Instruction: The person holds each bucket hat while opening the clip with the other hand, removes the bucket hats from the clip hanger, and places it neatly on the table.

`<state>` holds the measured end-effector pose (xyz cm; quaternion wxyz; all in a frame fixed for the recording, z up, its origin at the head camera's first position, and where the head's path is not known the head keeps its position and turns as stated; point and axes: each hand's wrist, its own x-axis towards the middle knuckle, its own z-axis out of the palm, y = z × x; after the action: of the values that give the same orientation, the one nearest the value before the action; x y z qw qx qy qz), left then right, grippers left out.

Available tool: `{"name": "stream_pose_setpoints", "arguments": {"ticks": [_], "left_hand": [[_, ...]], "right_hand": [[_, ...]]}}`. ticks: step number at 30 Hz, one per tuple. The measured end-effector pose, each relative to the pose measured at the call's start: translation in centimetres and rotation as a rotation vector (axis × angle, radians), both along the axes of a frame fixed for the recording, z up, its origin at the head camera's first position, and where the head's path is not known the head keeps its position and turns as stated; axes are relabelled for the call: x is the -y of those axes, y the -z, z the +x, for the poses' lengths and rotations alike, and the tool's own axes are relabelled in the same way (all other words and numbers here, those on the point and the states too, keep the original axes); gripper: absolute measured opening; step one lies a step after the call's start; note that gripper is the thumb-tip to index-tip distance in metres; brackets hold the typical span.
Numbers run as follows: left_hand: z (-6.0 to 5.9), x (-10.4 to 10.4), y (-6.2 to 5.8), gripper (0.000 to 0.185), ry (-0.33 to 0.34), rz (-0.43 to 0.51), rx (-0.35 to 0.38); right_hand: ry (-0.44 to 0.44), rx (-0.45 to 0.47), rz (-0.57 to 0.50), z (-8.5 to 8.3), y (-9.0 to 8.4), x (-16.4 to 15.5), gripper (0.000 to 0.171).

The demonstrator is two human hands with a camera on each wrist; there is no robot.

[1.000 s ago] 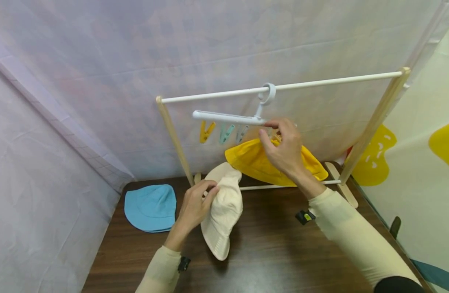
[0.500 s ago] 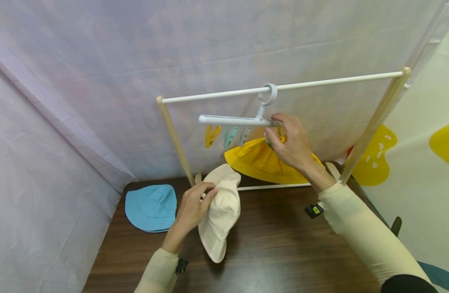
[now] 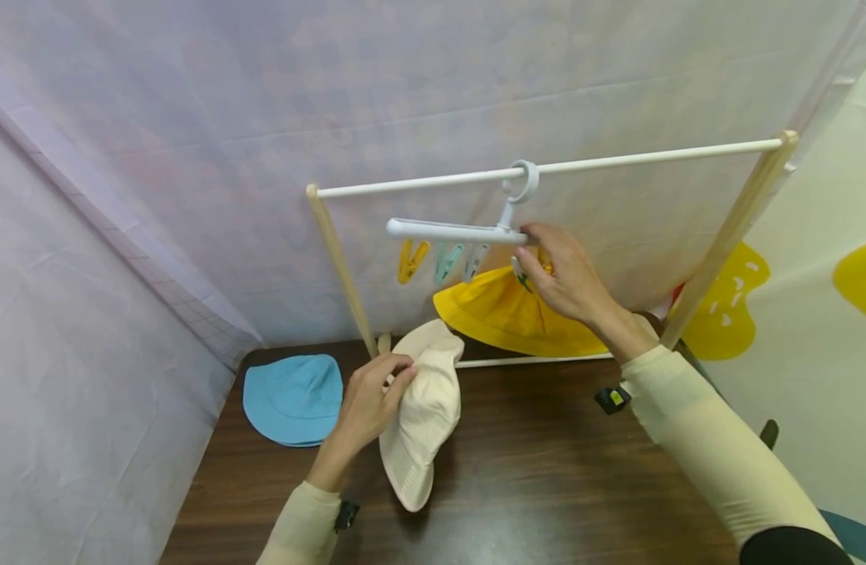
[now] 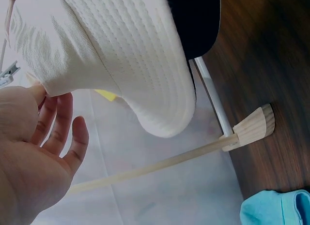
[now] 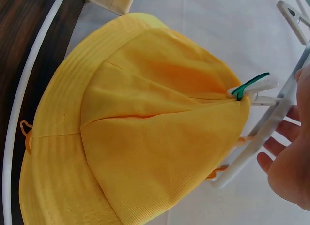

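Note:
My left hand (image 3: 367,396) pinches the edge of a cream bucket hat (image 3: 433,392), which hangs brim down above the table; the left wrist view shows the thumb and fingertips on its crown fabric (image 4: 58,55). My right hand (image 3: 567,278) holds the right part of a pale clip hanger (image 3: 450,231), hooked over the rack's top rail. Under the hanger's left part dangle a yellow clothespin (image 3: 411,261), a teal one (image 3: 448,264) and a grey one (image 3: 475,263). A yellow hat (image 3: 506,314) hangs by its crown from a white clip with a green strip (image 5: 252,87).
A folded blue hat (image 3: 294,400) lies on the dark wooden table (image 3: 531,471) at the left. The rack has wooden side posts (image 3: 729,243), a white top rail (image 3: 652,159) and a low white bar (image 3: 531,360). Pale cloth (image 3: 192,118) stands behind.
My right hand has shifted slightly right, and the hanger's left end has swung right with its clothespins. The cream hat and my left hand have moved a little left and down.

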<state>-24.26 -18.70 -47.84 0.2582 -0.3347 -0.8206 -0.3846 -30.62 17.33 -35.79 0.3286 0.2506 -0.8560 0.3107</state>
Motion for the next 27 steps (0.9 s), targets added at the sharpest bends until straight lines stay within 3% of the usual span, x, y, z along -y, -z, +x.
{"name": "stream_pose_setpoints", "arguments": {"ticks": [11,20,27], "left_hand": [[0.1,0.9,-0.3,0.006,-0.003,-0.020,0.004],[0.2,1.9,-0.4,0.009,0.075,-0.057,0.047],[0.4,2.2,-0.5,0.009,0.095,-0.103,0.075]], "right_hand": [[0.009,-0.047,0.007,0.0,0.0,0.1,0.036],[0.029,-0.055,-0.018,0.2,0.1,-0.2,0.035],[0.038,-0.071,-0.015,0.1,0.2,-0.5,0.031]]}}
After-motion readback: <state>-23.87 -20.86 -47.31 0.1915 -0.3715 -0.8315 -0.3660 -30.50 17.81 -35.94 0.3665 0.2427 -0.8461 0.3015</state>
